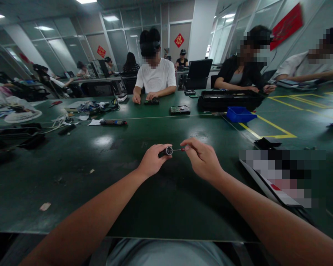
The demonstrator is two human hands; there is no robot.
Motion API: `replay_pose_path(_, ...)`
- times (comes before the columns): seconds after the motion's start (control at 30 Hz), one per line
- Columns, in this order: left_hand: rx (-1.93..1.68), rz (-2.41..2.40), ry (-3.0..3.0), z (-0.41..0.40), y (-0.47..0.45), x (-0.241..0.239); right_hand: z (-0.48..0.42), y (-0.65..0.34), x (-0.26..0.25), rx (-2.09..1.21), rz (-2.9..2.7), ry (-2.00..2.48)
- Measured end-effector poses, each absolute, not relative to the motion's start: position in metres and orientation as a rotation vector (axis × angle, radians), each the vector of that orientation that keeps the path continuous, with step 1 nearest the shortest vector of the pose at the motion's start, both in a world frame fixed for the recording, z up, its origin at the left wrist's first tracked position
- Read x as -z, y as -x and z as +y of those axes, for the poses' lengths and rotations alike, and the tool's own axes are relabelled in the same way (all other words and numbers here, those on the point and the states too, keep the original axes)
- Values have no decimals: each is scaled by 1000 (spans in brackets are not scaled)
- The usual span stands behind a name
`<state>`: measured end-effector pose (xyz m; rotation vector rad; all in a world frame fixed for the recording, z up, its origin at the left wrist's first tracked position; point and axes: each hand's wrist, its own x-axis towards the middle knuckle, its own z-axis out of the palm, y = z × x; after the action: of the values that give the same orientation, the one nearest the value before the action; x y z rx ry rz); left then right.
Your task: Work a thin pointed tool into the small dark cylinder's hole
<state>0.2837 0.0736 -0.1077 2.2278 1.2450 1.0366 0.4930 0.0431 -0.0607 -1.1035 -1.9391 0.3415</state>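
My left hand (153,159) is closed round a small dark cylindrical handle with a silver end (166,151), held above the green table (127,184). My right hand (202,158) pinches a thin metal bit (180,149) between thumb and fingertips, its tip pointing at the silver end of the handle. The two parts are nearly touching, a short gap between them.
A blue bin (240,114) and a black tray (229,99) stand at the far right. A circuit board (180,109) and a screwdriver (113,122) lie further back. Cables and clutter (91,107) fill the far left. People sit across the table. A flat object (269,181) lies by my right arm.
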Motion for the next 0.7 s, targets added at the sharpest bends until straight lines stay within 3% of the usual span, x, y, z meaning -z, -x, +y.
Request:
replay_pose_path(0.53, -1055, 1134, -2368, 77, -283, 105, 80, -495, 89, -1067, -1190, 964)
replay_pose_path(0.7, -1005, 1231, -2332, 77, -283, 102, 80, -497, 91, -958, -1177, 1028)
